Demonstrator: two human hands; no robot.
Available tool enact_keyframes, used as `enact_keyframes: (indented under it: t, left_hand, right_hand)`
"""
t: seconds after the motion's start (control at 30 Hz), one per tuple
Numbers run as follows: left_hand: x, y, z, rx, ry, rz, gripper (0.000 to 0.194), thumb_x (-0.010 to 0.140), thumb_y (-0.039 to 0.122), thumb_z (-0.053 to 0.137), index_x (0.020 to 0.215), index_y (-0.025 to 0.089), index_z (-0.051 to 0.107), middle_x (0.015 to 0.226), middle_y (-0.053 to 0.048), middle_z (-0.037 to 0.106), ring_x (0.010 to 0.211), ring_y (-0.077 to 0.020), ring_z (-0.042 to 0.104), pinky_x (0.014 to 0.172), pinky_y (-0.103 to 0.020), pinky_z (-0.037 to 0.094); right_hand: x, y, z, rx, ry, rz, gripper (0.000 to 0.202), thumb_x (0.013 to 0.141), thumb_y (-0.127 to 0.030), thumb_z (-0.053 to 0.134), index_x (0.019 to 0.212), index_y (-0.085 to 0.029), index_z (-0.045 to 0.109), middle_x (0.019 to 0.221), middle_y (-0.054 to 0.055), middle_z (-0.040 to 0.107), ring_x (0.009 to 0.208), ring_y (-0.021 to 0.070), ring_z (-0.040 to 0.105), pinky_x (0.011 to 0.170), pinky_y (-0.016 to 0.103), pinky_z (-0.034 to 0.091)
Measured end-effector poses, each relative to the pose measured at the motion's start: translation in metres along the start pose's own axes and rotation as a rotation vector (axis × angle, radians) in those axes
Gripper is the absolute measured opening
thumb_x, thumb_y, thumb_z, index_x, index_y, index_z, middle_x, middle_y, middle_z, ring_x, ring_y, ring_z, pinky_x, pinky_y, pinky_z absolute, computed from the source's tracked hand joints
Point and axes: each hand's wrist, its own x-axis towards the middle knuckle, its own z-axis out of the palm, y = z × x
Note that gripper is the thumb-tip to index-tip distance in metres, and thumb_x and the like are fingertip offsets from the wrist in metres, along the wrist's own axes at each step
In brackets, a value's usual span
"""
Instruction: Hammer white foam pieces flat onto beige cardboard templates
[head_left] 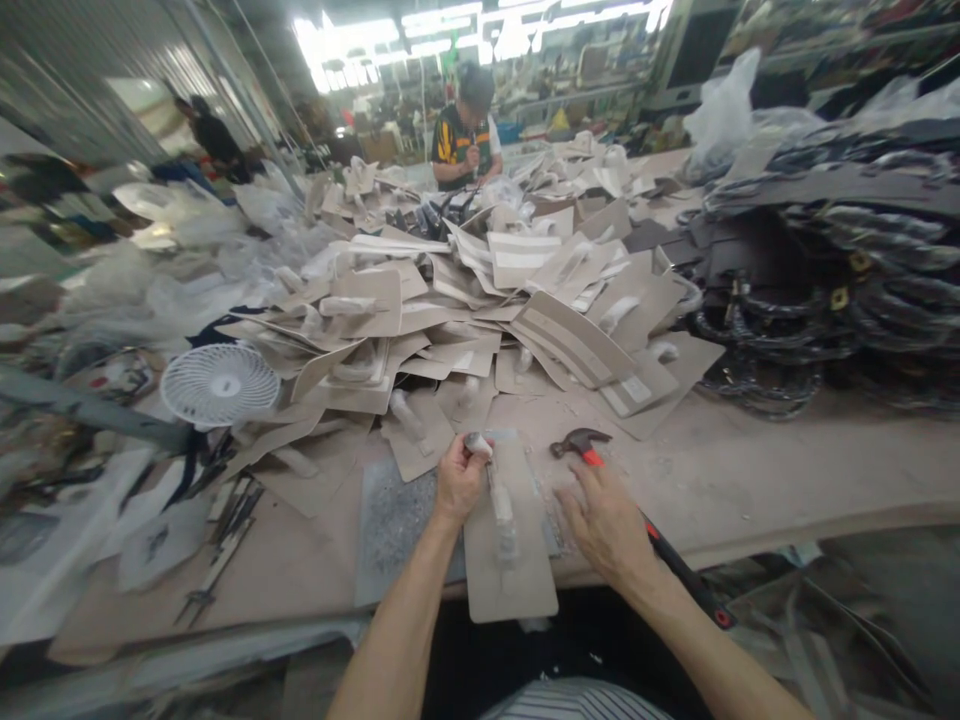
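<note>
A flat beige panel (529, 540) with rounded corners lies in front of me, its near end past the table edge. A plastic-wrapped strip (504, 520) runs along its middle. At its far end, my left hand (459, 482) pinches a small whitish wrapped end piece (478, 445). My right hand (604, 520) is to the right of the panel, fingers stretched out and apart. A claw hammer (581, 440) with a red and black handle lies under that hand and forearm; part of the handle is hidden. Beneath the panel is a grey slab (394, 530).
Beige panels (450, 330) pile up ahead. Dark plastic-wrapped pieces (787, 290) are stacked at right. A white fan (220, 385), metal tools (225, 545) and clear plastic bags (187, 240) are at left. Across the table a person (465, 135) works with bent head.
</note>
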Motion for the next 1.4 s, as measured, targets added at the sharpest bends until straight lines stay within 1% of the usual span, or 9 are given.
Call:
enact_keyframes:
  t: [0.2,0.47,0.63,0.73,0.87,1.0,1.07,1.23,1.4]
  left_hand:
    - [0.0,0.001,-0.001,0.15,-0.048,0.044,0.021,0.084,0.027,0.06,0.103,0.019,0.063,0.097,-0.004,0.074,0.09,-0.0187,0.067,0.082,-0.027,0.048]
    - [0.0,0.006,-0.002,0.154,-0.138,0.147,0.02,0.085,0.025,0.056,0.101,0.018,0.066,0.092,-0.004,0.07,0.084,-0.0174,0.065,0.078,-0.025,0.048]
    - [0.001,0.005,-0.002,0.213,-0.145,0.175,0.016,0.084,0.023,0.056,0.097,0.018,0.066,0.087,-0.002,0.067,0.08,-0.0163,0.06,0.075,-0.025,0.044]
    - [0.0,0.003,-0.001,0.233,-0.139,0.168,0.018,0.083,0.022,0.056,0.098,0.018,0.065,0.079,-0.001,0.064,0.072,-0.0155,0.058,0.069,-0.024,0.043]
    - [0.0,0.004,0.0,0.243,-0.136,0.151,0.016,0.083,0.023,0.055,0.094,0.018,0.065,0.072,0.0,0.061,0.065,-0.0151,0.056,0.064,-0.024,0.041]
    - [0.0,0.005,-0.001,0.245,-0.14,0.169,0.02,0.084,0.026,0.054,0.099,0.018,0.065,0.086,-0.003,0.067,0.077,-0.0169,0.06,0.073,-0.026,0.045]
    - [0.0,0.005,-0.001,0.249,-0.147,0.16,0.02,0.083,0.026,0.054,0.098,0.017,0.065,0.087,-0.004,0.067,0.078,-0.0169,0.06,0.073,-0.026,0.044]
    - [-0.001,-0.001,0.001,0.237,-0.154,0.137,0.021,0.084,0.025,0.055,0.099,0.017,0.065,0.074,0.0,0.061,0.068,-0.0149,0.055,0.065,-0.024,0.041]
    - [-0.001,-0.005,0.001,0.209,-0.153,0.154,0.021,0.084,0.024,0.056,0.101,0.017,0.066,0.079,-0.001,0.063,0.073,-0.0156,0.057,0.069,-0.025,0.044]
  right_hand:
    - [0.0,0.051,-0.016,-0.2,-0.23,0.228,0.026,0.09,-0.028,0.051,0.108,-0.011,0.06,0.099,0.015,0.059,0.088,0.026,0.057,0.076,0.037,0.044]
    - [0.013,0.013,-0.051,0.896,-0.554,0.685,0.017,0.086,-0.039,0.046,0.081,-0.023,0.04,0.063,-0.006,0.044,0.043,0.0086,0.037,0.041,0.022,0.033]
    - [0.022,-0.032,-0.073,0.498,-0.178,0.082,0.029,0.095,-0.047,0.035,0.084,-0.022,0.045,0.059,-0.004,0.048,0.05,0.0112,0.044,0.05,0.024,0.031]
    - [0.03,-0.041,-0.075,0.094,-0.173,-0.161,0.025,0.098,-0.035,0.034,0.093,-0.019,0.052,0.061,0.001,0.057,0.051,0.0125,0.046,0.052,0.027,0.02]
    - [0.046,-0.048,-0.101,-0.081,-0.203,-0.289,0.019,0.098,-0.029,0.039,0.093,-0.018,0.054,0.061,0.001,0.058,0.048,0.0113,0.043,0.051,0.028,0.016]
    - [0.052,-0.063,-0.134,0.21,0.285,-0.248,0.025,0.101,-0.039,0.034,0.097,-0.02,0.049,0.06,-0.004,0.05,0.046,0.0097,0.04,0.05,0.024,0.026]
    - [0.049,-0.065,-0.129,0.287,0.391,-0.218,0.027,0.102,-0.04,0.031,0.103,-0.019,0.048,0.063,-0.003,0.052,0.049,0.0103,0.043,0.051,0.024,0.029]
    - [0.034,-0.04,-0.08,-0.103,-0.291,-0.25,0.024,0.101,-0.029,0.032,0.097,-0.017,0.053,0.063,0.003,0.06,0.05,0.0131,0.046,0.052,0.03,0.018]
    - [0.027,-0.003,-0.063,-0.16,-0.365,-0.144,0.028,0.103,-0.033,0.03,0.108,-0.016,0.053,0.071,0.006,0.065,0.059,0.0162,0.054,0.054,0.03,0.017]
